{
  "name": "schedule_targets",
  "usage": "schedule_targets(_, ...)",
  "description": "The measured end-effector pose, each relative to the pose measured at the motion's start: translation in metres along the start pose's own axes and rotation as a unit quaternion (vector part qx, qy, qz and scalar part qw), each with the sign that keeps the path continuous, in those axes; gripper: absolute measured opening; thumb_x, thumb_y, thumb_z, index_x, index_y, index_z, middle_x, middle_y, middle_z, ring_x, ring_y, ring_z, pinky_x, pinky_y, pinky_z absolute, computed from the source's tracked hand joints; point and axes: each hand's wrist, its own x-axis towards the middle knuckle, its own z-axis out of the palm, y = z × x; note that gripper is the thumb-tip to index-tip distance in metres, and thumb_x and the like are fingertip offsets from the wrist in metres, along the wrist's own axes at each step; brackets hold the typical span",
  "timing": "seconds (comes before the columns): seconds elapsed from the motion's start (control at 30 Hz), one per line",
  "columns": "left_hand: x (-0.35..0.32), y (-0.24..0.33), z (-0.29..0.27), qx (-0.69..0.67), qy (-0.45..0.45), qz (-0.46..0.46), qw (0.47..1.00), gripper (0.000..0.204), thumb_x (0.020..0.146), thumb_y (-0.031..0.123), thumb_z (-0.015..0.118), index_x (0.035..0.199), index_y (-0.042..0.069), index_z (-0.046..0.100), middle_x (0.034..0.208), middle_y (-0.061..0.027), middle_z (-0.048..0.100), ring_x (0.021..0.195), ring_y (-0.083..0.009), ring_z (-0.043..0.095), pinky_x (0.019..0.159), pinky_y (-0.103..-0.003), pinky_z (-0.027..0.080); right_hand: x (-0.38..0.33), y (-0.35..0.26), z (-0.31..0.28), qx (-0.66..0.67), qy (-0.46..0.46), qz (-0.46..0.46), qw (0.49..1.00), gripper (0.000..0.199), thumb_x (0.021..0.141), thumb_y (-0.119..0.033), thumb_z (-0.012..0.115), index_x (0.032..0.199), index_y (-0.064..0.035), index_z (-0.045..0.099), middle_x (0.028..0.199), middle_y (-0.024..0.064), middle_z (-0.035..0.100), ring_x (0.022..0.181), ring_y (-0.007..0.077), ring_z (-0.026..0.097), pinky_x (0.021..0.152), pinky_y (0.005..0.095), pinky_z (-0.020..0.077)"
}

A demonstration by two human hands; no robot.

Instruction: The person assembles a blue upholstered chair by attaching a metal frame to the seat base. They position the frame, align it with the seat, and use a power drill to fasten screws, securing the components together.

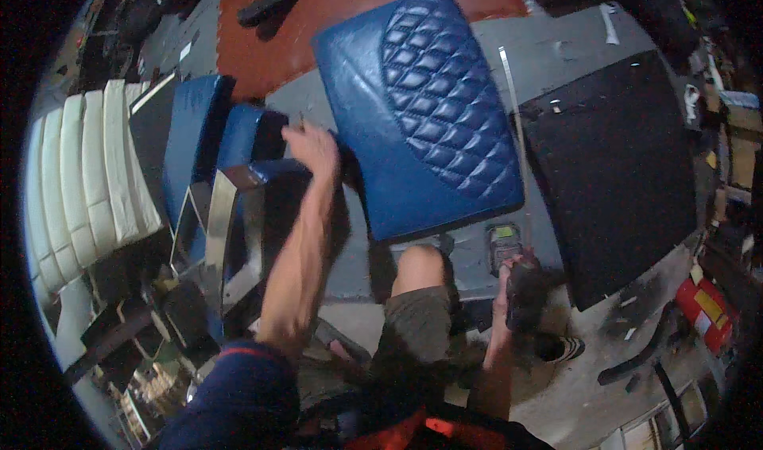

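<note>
My left hand (316,149) reaches forward over the corner of a blue-covered frame (238,136) with metal legs. Its fingers look curled together, and what they may hold is too small and blurred to make out. Close beside it on the right lies a large blue padded panel (445,92) with diamond quilting along one side. My right hand (509,273), low and right of my knee, is closed around a dark cordless power tool. The tool's blocky end (502,242) bears a yellow-green patch; its exact kind is unclear.
White ribbed cushions (87,172) stand at the left. A black flat panel (616,180) lies at the right, with a long thin metal strip (513,100) beside it. Farther off is a red-brown mat (294,52). A red object (703,315) sits at the right edge.
</note>
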Motion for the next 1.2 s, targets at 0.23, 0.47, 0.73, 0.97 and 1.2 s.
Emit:
schedule_targets(0.23, -0.11, -0.101, -0.075, 0.006, -0.156, -0.243, 0.957, 0.039, 0.097, 0.022, 0.056, 0.105, -0.015, 0.062, 0.102, -0.0252, 0.069, 0.088, -0.034, 0.066, 0.079, -0.047, 0.051, -0.003, -0.008, 0.035, 0.005, 0.123, -0.171, 0.978, 0.032, 0.094, -0.021, 0.065, 0.124, -0.007, 0.066, 0.119, 0.0155, 0.068, 0.109, 0.0384, 0.063, 0.092, 0.0478, 0.0529)
schedule_targets(0.47, -0.115, -0.139, -0.05, -0.205, -0.207, -0.383, 0.877, 0.025, 0.094, 0.019, 0.055, 0.081, -0.001, 0.06, 0.069, -0.0087, 0.059, 0.056, -0.0216, 0.054, 0.05, -0.039, 0.041, 0.004, 0.0, 0.045, -0.02, 0.044, -0.049, 0.998, 0.04, 0.096, -0.034, 0.057, 0.123, -0.006, 0.068, 0.116, 0.0214, 0.068, 0.105, 0.0392, 0.064, 0.096, 0.0513, 0.0498)
schedule_targets(0.73, -0.104, -0.093, -0.062, -0.104, -0.221, -0.289, 0.926, 0.029, 0.093, 0.025, 0.054, 0.079, 0.003, 0.068, 0.069, -0.0125, 0.065, 0.056, -0.0258, 0.061, 0.051, -0.044, 0.046, 0.004, 0.001, 0.064, 0.365, -0.023, 0.051, 0.929, 0.056, 0.104, -0.039, 0.047, 0.147, -0.0042, 0.044, 0.148, 0.0131, 0.043, 0.135, 0.0284, 0.041, 0.114, 0.0429, 0.03)
schedule_targets(0.97, -0.112, -0.072, -0.08, -0.15, -0.213, -0.214, 0.941, 0.025, 0.096, 0.024, 0.056, 0.107, 0.003, 0.064, 0.09, -0.0084, 0.065, 0.079, -0.0195, 0.061, 0.066, -0.036, 0.049, 0.008, 0.014, 0.062, 0.389, -0.12, 0.102, 0.908, 0.063, 0.11, -0.04, 0.039, 0.159, -0.0017, 0.03, 0.167, 0.0094, 0.028, 0.153, 0.0221, 0.025, 0.126, 0.0372, 0.0165)
schedule_targets(1.2, -0.107, -0.015, -0.136, -0.425, -0.36, -0.294, 0.777, 0.018, 0.097, 0.025, 0.066, 0.105, 0.009, 0.066, 0.092, -0.0036, 0.064, 0.083, -0.0181, 0.059, 0.074, -0.035, 0.05, 0.01, 0.029, 0.041, 0.232, -0.053, 0.049, 0.97, 0.066, 0.105, -0.044, 0.053, 0.153, -0.001, 0.042, 0.156, 0.01, 0.043, 0.135, 0.0236, 0.048, 0.112, 0.0407, 0.0403)
